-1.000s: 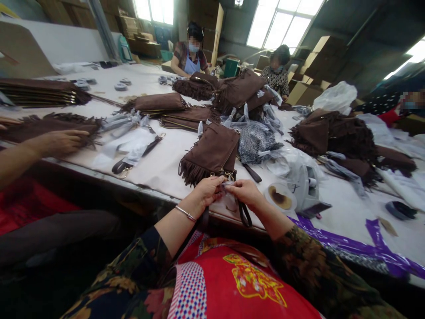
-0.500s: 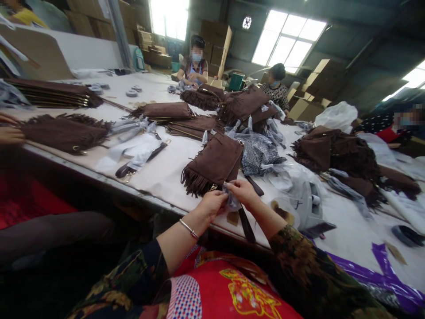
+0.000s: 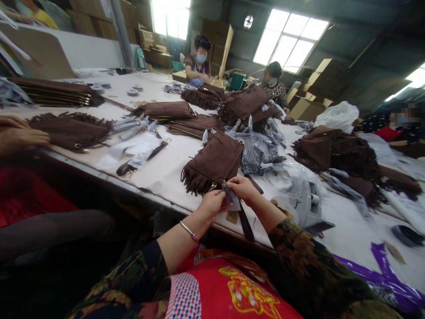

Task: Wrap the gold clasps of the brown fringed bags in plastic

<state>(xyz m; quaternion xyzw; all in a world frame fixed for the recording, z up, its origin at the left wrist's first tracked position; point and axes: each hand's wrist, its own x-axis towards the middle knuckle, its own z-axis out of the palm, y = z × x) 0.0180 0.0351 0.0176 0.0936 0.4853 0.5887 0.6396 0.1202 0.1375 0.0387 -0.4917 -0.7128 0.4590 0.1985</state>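
Observation:
A brown fringed bag [image 3: 215, 156] lies on the table before me, its fringe toward the left. At its near corner, by a gold clasp, my left hand [image 3: 213, 204] pinches a small clear plastic wrap [image 3: 231, 199]. My right hand [image 3: 244, 188] is closed on the upper part of the same plastic, close to the bag's metal fitting. A dark wrist strap [image 3: 245, 223] hangs below the plastic over the table's front edge. The fingertips partly hide the fitting.
Brown bags are piled at the back [image 3: 247, 104] and at the right [image 3: 335, 150]. A strap in white wrapping [image 3: 139, 153] lies to the left. A plastic-covered white tape roll [image 3: 300, 195] stands right of my hands. Co-workers sit around the table; one person's hand [image 3: 23, 135] is at far left.
The plastic between my fingers is now spread flatter and hangs lower; my hands barely shifted. The co-worker's hand at far left has moved right, onto the table by a fringed bag.

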